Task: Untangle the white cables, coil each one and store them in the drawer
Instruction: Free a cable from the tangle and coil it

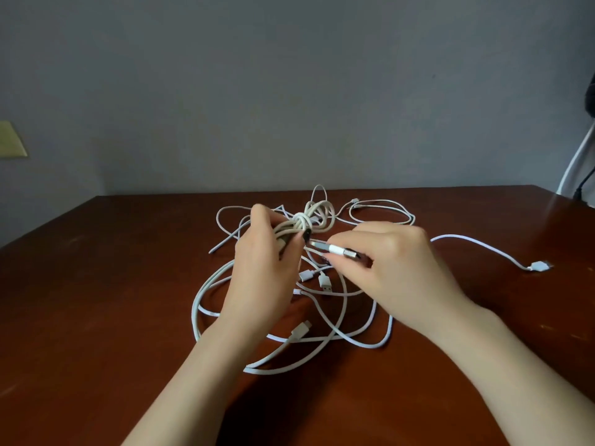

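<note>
Plainly, white cables (pixel 303 221) in left hand (pixel 264 263).

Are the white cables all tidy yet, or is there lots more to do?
Lots more. Done: nothing is stored, and no drawer is in view. In hand: the left hand grips a bundled coil wrapped round its middle, and the right hand pinches a plug beside it. Left: the tangle of loose cables lies spread on the table, needing sorting, coiling and putting away.
</note>
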Motion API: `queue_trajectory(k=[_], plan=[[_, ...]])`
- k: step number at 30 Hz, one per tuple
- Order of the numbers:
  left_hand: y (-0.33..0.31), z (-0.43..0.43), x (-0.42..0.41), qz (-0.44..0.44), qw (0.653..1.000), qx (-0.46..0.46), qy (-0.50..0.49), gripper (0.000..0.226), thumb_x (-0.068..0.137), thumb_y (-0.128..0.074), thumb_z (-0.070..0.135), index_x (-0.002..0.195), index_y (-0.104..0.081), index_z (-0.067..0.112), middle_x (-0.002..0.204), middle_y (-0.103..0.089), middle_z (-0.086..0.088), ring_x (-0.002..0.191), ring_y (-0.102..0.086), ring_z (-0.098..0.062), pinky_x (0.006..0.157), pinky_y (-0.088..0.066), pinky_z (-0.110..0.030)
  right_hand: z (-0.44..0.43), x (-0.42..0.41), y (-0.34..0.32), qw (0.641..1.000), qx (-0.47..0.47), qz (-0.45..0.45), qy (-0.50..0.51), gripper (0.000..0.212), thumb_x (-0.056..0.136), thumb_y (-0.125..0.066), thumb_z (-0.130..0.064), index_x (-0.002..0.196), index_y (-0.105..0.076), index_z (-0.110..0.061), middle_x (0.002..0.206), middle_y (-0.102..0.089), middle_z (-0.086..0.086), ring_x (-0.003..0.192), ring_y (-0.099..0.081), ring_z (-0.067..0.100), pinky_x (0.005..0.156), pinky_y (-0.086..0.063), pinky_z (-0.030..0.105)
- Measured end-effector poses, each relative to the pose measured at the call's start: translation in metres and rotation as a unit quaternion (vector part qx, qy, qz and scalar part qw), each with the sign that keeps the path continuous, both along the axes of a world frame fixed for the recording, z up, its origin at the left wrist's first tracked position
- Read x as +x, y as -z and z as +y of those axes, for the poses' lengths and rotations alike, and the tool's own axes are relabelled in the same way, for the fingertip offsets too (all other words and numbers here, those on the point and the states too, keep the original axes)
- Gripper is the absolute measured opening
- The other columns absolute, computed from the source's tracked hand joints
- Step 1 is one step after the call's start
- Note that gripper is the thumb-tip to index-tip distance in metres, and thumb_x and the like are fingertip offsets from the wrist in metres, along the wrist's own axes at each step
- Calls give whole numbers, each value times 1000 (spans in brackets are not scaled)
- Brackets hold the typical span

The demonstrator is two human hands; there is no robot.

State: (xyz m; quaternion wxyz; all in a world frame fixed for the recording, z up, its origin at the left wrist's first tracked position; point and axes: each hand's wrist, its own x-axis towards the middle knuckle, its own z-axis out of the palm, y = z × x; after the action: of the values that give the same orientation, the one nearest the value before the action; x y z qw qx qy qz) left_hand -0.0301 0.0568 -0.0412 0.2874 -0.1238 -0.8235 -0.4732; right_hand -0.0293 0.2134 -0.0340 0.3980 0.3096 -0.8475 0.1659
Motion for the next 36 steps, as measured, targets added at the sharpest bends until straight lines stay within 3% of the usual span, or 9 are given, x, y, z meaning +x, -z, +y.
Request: queue_trajectory(k=[5, 8, 11, 14, 17, 23, 26, 29, 36], plan=[[2, -1, -1, 18, 996, -68, 48, 18, 91, -57, 10, 91, -41, 19, 93, -47, 12, 84, -50, 1, 71, -39, -5, 10, 0, -8, 994, -87, -2, -65, 20, 81, -63, -29, 79, -74, -13, 68, -64, -6, 60, -55, 5, 59, -46, 20], [1, -2, 0, -13, 987, -68, 145, 12, 91, -58, 8, 92, -47, 14, 94, -60, 11, 85, -58, -2, 71, -46, -14, 15, -2, -13, 985, -150, -42, -73, 19, 79, -63, -32, 77, -70, -14, 72, -63, -9, 71, -57, 8, 67, -44, 20], [-3, -3, 2, -34, 970, -29, 241, 13, 90, -59, 7, 88, -49, 14, 89, -67, 14, 82, -63, -3, 71, -48, -16, 19, -7, -16, 961, -230, -141, -60, 15, 85, -65, -31, 77, -65, -18, 78, -60, -10, 76, -53, 2, 70, -38, 14], [-3, -5, 1, -34, 962, -6, 270, 14, 90, -62, 11, 87, -49, 12, 87, -68, 9, 82, -64, -11, 71, -51, -26, 17, -7, -16, 894, -311, -305, -105, 20, 93, -55, -26, 83, -64, -12, 82, -64, 5, 68, -54, -3, 68, -40, 13], [0, -6, 0, -42, 962, -30, 269, 12, 90, -61, 8, 87, -50, 12, 92, -67, 2, 86, -64, -19, 74, -52, -35, 10, -7, -10, 872, -318, -356, -112, 24, 95, -49, -29, 78, -59, -14, 74, -59, -2, 61, -53, -6, 61, -39, 5], [-1, -1, 4, -75, 963, 14, 258, 14, 88, -63, 9, 95, -53, 16, 83, -65, 6, 71, -59, -9, 64, -49, -21, 6, -3, -7, 924, -305, -219, -72, 28, 94, -51, -32, 78, -55, -9, 61, -46, 15, 51, -33, 5, 48, -26, 21], [-4, -1, 6, -107, 954, 38, 279, 34, 89, -60, 2, 112, -53, 26, 86, -66, -5, 64, -56, -13, 60, -48, -20, 9, -3, -3, 961, -244, -118, -63, 22, 97, -51, -31, 82, -54, -15, 55, -49, 1, 46, -39, 8, 44, -27, 20], [-11, -3, 10, -130, 943, 29, 306, 34, 89, -58, -1, 108, -64, 26, 77, -65, 2, 61, -56, -8, 59, -48, -17, 13, -7, 0, 972, -220, -59, -49, 18, 95, -49, -35, 85, -53, -22, 55, -50, -6, 48, -44, 10, 45, -31, 23], [-14, -8, 9, -154, 950, 2, 270, 24, 87, -64, 8, 89, -69, 31, 50, -57, 10, 46, -50, 1, 47, -38, -9, 8, -3, -4, 982, -102, 133, -89, 26, 91, -56, -20, 77, -66, 0, 74, -64, 7, 74, -51, 16, 70, -41, 27]])
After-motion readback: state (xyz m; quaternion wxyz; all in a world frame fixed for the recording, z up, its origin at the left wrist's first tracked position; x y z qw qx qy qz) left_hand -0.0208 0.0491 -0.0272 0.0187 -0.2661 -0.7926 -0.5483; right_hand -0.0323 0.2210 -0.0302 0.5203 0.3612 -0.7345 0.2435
